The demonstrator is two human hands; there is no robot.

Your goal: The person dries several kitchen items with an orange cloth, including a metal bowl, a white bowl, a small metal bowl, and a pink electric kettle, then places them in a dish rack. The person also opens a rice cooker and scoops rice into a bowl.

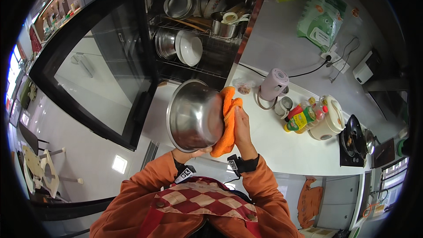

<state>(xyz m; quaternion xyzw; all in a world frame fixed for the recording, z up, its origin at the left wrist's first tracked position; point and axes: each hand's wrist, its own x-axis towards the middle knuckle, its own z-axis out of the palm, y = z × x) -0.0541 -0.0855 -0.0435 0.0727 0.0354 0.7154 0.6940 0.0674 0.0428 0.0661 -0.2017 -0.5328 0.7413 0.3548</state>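
Centre frame: left hand point(194, 153) grips the round shiny steel bowl point(192, 117) from below, while right hand point(242, 128) presses a crumpled orange cloth point(226, 123) flat against its side, above the white desk point(282, 145).

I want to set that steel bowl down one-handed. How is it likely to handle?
The steel bowl looks thin-walled, so probably light for its size. Its polished surface is likely slippery; the left hand supports only its lower rim while the right hand presses an orange cloth against it. Its rounded sides may rock when set down.
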